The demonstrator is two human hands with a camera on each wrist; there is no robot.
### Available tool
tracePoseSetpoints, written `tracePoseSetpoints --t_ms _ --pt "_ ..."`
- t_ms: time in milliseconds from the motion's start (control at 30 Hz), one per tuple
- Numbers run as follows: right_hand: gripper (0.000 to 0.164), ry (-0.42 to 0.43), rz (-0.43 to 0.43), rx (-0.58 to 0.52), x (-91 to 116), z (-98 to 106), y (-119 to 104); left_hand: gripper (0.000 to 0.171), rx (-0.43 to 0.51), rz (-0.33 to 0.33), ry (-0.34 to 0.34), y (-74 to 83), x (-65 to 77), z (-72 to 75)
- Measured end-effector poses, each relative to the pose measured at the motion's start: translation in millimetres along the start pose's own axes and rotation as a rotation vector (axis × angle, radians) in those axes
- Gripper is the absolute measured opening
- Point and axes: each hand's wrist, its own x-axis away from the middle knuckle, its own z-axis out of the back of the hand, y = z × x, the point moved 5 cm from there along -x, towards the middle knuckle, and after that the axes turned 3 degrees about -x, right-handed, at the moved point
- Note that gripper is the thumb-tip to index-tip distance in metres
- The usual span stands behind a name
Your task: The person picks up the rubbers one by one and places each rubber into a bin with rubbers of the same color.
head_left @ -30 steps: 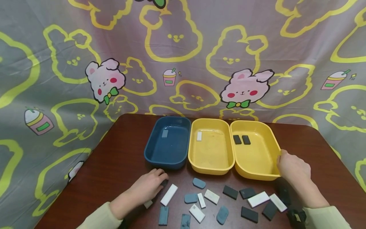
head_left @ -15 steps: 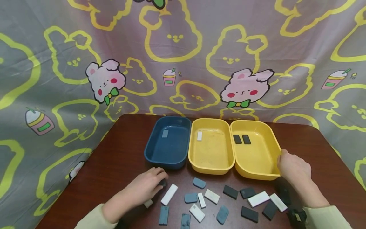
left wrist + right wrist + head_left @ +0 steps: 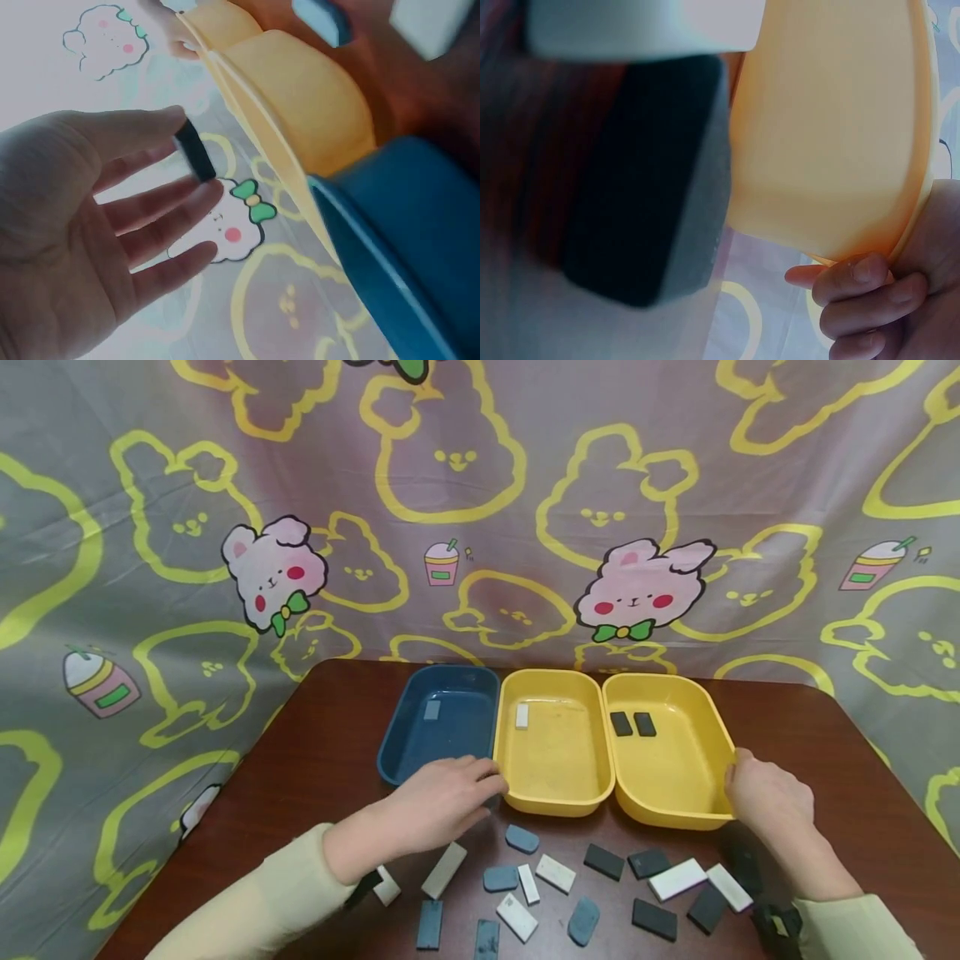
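My left hand [image 3: 435, 806] is raised in front of the seam between the blue bin [image 3: 420, 752] and the middle yellow bin [image 3: 555, 807]. In the left wrist view it pinches a small black block [image 3: 196, 150] between thumb and fingertips; the head view hides that block behind the hand. My right hand [image 3: 772, 789] holds the right rim of the right yellow bin [image 3: 675, 818]; its curled fingers show beside the rim in the right wrist view. Two black blocks [image 3: 633, 724] lie in that bin, one white block [image 3: 522, 716] in the middle one, one blue-grey block [image 3: 432, 710] in the blue one.
Several white, black and blue-grey blocks lie loose on the brown table [image 3: 322, 735] before the bins. A long white block [image 3: 444, 870] lies below my left hand, a blue-grey block [image 3: 522, 838] just right of it. A patterned curtain [image 3: 480, 485] hangs behind.
My left hand has lifted off the left part of the table and moved right and toward the bins, carrying the black block. My right hand stays on the bin rim.
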Motion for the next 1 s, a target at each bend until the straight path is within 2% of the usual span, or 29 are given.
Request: tracePoseSetpoints --t_ms 133,233,467,667,800,1000 --pt "0.029 0.0 0.0 -0.008 0.9 -0.9 0.7 0.035 0.02 -0.041 -0.003 2.4 -34.0 2.5" --pt "0.029 0.003 0.0 -0.009 1.1 -1.6 0.4 0.035 0.043 -0.059 -0.033 2.8 -58.9 2.5" --pt "0.031 0.025 0.005 -0.009 1.1 0.0 -1.0 0.041 0.007 -0.122 -0.102 4.3 -118.9 -2.9" --pt "0.032 0.028 0.009 -0.008 0.0 2.8 -2.6 0.037 0.0 -0.169 -0.166 11.8 -165.9 -9.5" --pt "0.031 0.026 0.013 -0.009 -0.6 3.6 -3.1 0.032 0.018 -0.163 -0.216 17.2 -196.6 -17.9" --pt "0.028 0.022 0.027 -0.026 2.4 1.8 -1.9 0.028 -0.005 -0.111 -0.272 25.2 -238.0 -34.8"
